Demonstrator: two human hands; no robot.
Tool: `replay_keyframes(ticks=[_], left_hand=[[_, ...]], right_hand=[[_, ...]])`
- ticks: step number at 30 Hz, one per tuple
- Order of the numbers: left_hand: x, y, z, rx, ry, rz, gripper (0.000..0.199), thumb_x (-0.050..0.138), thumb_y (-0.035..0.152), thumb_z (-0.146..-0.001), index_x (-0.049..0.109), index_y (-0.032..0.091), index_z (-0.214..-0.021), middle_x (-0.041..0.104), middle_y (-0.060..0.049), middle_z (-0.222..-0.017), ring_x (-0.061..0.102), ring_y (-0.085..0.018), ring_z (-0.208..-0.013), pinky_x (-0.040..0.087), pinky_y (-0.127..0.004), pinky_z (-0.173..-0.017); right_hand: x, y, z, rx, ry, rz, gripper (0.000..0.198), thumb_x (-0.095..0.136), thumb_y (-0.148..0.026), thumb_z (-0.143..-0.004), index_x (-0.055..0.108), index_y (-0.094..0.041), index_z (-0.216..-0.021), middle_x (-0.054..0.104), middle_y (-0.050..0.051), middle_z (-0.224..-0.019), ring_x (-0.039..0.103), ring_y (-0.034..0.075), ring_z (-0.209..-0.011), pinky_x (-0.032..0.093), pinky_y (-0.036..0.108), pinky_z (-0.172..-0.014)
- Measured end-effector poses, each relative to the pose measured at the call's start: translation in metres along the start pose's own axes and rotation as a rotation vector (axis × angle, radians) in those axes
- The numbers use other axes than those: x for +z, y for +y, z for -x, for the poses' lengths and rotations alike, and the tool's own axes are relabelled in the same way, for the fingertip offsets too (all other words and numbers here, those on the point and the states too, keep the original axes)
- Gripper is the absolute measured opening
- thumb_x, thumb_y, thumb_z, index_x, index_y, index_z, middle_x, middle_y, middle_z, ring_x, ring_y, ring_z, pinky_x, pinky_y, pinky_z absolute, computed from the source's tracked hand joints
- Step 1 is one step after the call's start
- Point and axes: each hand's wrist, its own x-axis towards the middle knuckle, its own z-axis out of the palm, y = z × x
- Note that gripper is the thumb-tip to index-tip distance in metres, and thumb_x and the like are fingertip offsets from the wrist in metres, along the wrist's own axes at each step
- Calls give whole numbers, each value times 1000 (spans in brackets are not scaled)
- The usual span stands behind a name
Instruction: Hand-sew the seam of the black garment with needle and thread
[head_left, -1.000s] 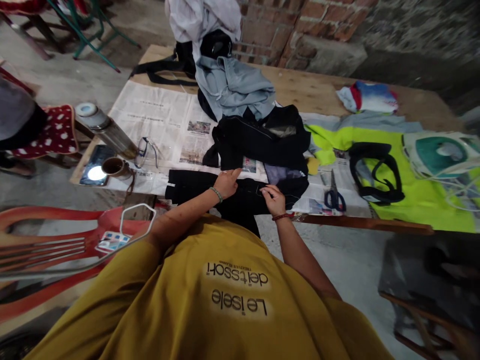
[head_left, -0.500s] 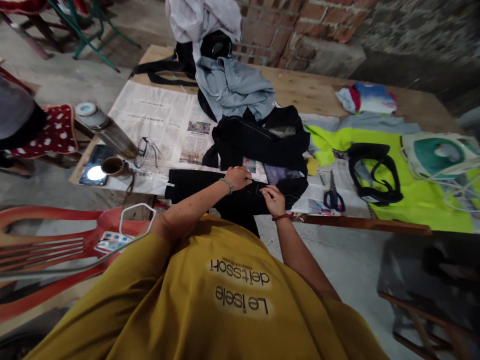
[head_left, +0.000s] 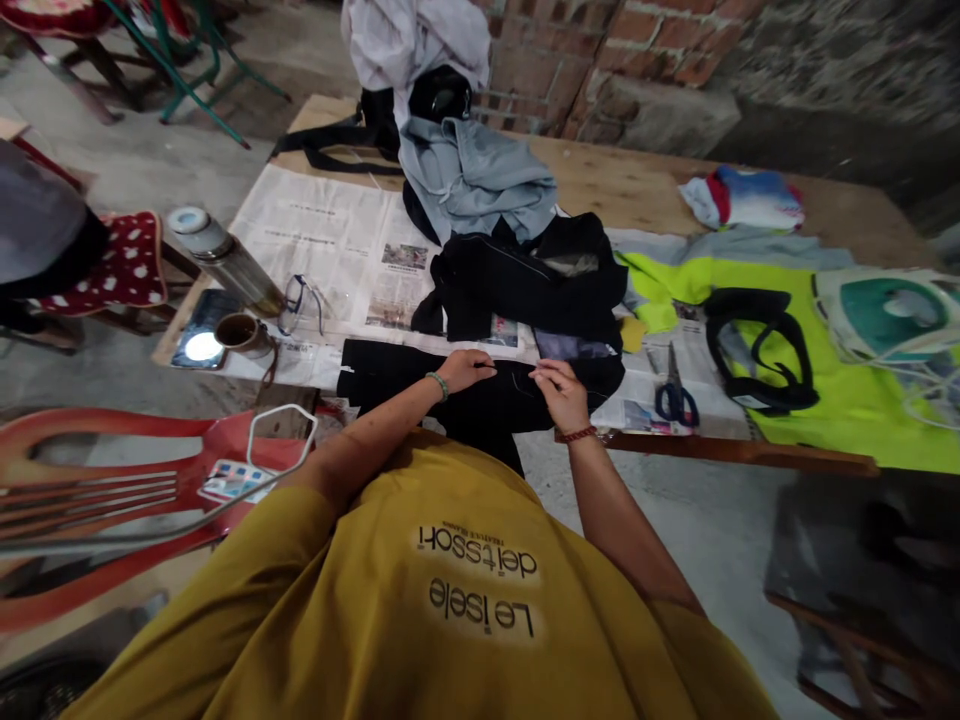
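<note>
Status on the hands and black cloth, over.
Left hand, right hand over black cloth; grip unclear. Cloth along near side of table. Scissors to the right, clear of both hands.

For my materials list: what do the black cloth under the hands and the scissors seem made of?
Black cloth: apparently matte textile, lying limp without shine.
Scissors: blades probably metal, thin, grey, finish unclear; handles perhaps smooth plastic, thick, dark blue.

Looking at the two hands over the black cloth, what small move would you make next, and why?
Probably have the left hand steady the black cloth beside the pale, thread-like line. That line shows on the cloth between the hands, and the fingertips of the right hand are close to it. Whether either hand pinches a needle is too small to tell.
</note>
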Motion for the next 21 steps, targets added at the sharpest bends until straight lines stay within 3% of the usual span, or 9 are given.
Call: replay_keyframes(ticks=[2,4,7,9,11,14,21], left_hand=[[2,-3,1,2,25,34,16,64,29,-76,71,17,-84,70,-1,-88,62,-16,-85,48,-27,-85],[3,-5,1,5,43,49,16,64,29,-76,71,17,-84,70,-1,-88,63,-16,-85,49,-27,-85],[5,-5,1,11,57,49,15,64,28,-77,72,18,-84,70,-1,-88,63,-16,-85,49,-27,-85],[6,-4,1,17,61,37,15,64,27,-78,72,18,-86,71,-1,-89,64,-16,-86,50,-27,-85],[7,-4,1,36,60,26,15,65,25,-78,73,18,-89,71,-2,-92,64,-16,-88,49,-28,-88],[8,-5,1,75,64,25,17,68,22,-76,73,17,-92,70,-4,-95,65,-15,-91,49,-27,-90],[11,-8,2,124,77,48,16,68,23,-78,74,17,-91,69,-5,-93,65,-14,-86,50,-27,-87]], right_hand=[[-7,-17,1,-17,102,26,24,52,-36,-86,71,-22,-86,64,6,-102,60,19,-98,46,36,-94],[-9,-33,5,14,139,34,29,48,-40,-88,71,-22,-93,65,6,-92,61,17,-82,50,33,-81],[2,-45,17,120,-11,-19,35,44,-45,-90,69,-23,-99,61,1,-68,54,12,-54,46,26,-57],[16,-44,25,165,-146,-36,36,44,-46,-89,69,-23,-100,55,-2,-55,50,12,-47,42,24,-51],[30,-38,31,192,-204,-16,36,43,-46,-89,68,-22,-99,53,-3,-49,51,13,-46,41,24,-50],[43,-26,35,199,-185,27,36,41,-45,-89,68,-22,-93,60,0,-57,56,16,-53,44,26,-54],[47,-14,34,144,-187,112,30,41,-37,-88,67,-22,-90,70,4,-79,64,18,-71,47,28,-66]])
